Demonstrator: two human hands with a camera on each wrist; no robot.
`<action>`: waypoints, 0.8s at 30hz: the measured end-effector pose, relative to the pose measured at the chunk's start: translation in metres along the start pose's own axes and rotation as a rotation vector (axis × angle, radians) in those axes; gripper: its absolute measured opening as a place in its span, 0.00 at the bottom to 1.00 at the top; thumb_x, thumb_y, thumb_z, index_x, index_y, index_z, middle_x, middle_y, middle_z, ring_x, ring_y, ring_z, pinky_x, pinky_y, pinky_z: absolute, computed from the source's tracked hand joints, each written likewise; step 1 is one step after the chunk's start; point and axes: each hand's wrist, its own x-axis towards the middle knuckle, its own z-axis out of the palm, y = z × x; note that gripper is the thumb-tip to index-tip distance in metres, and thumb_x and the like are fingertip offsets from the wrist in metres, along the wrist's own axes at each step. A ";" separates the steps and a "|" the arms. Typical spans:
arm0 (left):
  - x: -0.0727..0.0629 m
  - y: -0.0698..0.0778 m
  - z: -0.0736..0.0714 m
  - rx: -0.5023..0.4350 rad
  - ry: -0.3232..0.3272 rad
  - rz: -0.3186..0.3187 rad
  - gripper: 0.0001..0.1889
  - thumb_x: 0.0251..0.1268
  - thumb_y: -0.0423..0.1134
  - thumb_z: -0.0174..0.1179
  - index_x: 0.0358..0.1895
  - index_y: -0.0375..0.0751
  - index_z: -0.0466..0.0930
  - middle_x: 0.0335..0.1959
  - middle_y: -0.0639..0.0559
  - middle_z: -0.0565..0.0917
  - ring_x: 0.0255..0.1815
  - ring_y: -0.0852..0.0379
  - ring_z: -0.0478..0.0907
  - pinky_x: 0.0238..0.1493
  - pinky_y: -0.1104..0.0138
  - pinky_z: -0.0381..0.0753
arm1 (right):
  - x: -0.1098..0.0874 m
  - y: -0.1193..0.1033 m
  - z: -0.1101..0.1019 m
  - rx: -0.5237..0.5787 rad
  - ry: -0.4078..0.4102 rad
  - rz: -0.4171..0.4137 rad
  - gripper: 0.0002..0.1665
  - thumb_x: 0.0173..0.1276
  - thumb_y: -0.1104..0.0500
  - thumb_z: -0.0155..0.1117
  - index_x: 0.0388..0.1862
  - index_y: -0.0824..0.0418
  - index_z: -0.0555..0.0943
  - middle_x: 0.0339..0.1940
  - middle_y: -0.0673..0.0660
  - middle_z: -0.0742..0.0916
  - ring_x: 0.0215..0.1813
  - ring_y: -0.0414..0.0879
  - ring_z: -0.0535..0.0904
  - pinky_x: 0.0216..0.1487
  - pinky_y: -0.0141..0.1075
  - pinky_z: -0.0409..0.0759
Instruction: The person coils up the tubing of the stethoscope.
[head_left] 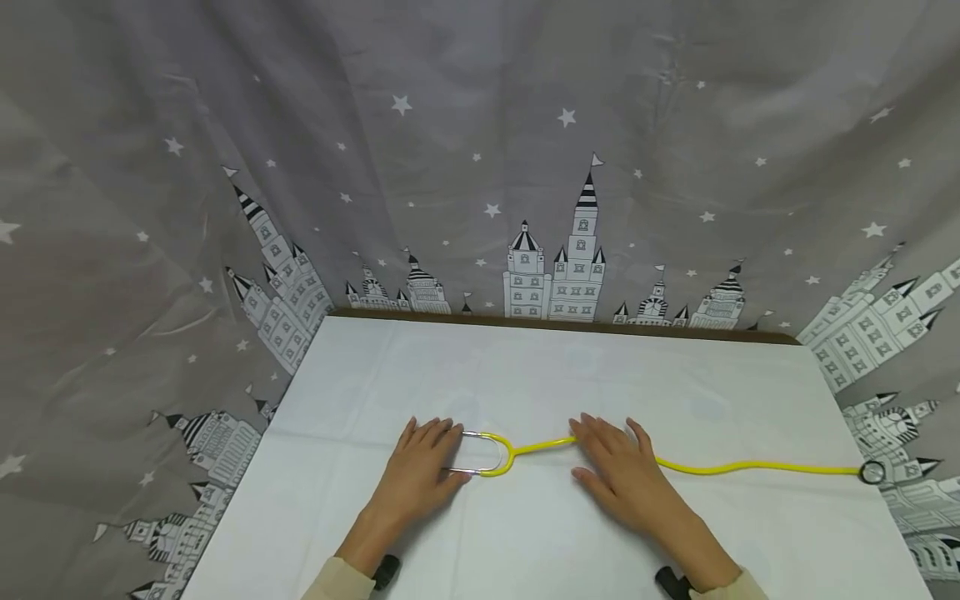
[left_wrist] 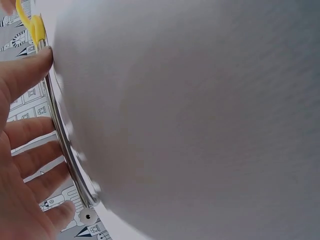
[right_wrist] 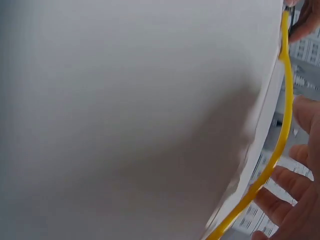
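Note:
A stethoscope with yellow tubing (head_left: 750, 467) lies stretched sideways across the white tabletop. Its round chest piece (head_left: 872, 472) sits at the far right, and its metal ear tubes (left_wrist: 62, 130) point left. My left hand (head_left: 420, 475) rests over the earpiece end, fingers extended, with fingertips and thumb touching the metal tubes. A white eartip (left_wrist: 88, 216) shows by the little finger in the left wrist view. Palm down over the middle of the yellow tube lies my right hand (head_left: 618, 479), its fingers spread and fairly straight, with fingertips right at the tube.
The white tabletop (head_left: 525, 542) ends at a brown back edge (head_left: 570, 326). Behind it and on both sides hangs a grey curtain (head_left: 480, 100) printed with castles and stars. The chest piece lies close to the table's right edge.

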 end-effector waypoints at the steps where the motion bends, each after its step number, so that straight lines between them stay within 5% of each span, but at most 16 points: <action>1: 0.000 0.000 0.000 -0.002 0.005 0.005 0.40 0.64 0.60 0.75 0.76 0.45 0.77 0.75 0.43 0.80 0.79 0.39 0.74 0.85 0.37 0.59 | 0.004 -0.003 0.001 0.000 -0.002 -0.013 0.42 0.78 0.41 0.67 0.86 0.48 0.67 0.82 0.56 0.77 0.79 0.56 0.76 0.81 0.69 0.56; 6: -0.001 0.002 -0.001 0.002 0.026 0.033 0.40 0.63 0.58 0.77 0.74 0.43 0.78 0.73 0.42 0.81 0.77 0.39 0.76 0.84 0.37 0.62 | 0.019 -0.012 0.007 -0.008 0.023 -0.076 0.37 0.77 0.47 0.71 0.81 0.50 0.73 0.74 0.52 0.83 0.73 0.50 0.81 0.79 0.62 0.65; 10: -0.001 0.002 -0.002 0.013 0.012 0.033 0.40 0.63 0.59 0.77 0.75 0.43 0.78 0.73 0.42 0.81 0.77 0.40 0.76 0.84 0.37 0.62 | 0.026 -0.015 0.009 -0.045 0.084 -0.129 0.21 0.74 0.52 0.74 0.64 0.51 0.85 0.55 0.48 0.90 0.56 0.48 0.84 0.69 0.52 0.77; 14: -0.001 0.001 -0.004 0.003 0.001 0.028 0.41 0.62 0.58 0.78 0.75 0.43 0.78 0.74 0.43 0.81 0.78 0.41 0.75 0.85 0.38 0.60 | 0.030 -0.017 0.007 -0.074 0.115 -0.152 0.09 0.72 0.54 0.76 0.49 0.49 0.88 0.42 0.43 0.88 0.45 0.43 0.82 0.55 0.43 0.80; 24: 0.001 0.002 -0.013 0.007 -0.051 0.053 0.41 0.62 0.53 0.79 0.77 0.43 0.76 0.72 0.48 0.82 0.75 0.46 0.78 0.84 0.44 0.66 | 0.037 -0.023 -0.011 0.041 0.130 -0.074 0.06 0.77 0.55 0.72 0.50 0.50 0.86 0.40 0.43 0.86 0.42 0.40 0.80 0.47 0.38 0.83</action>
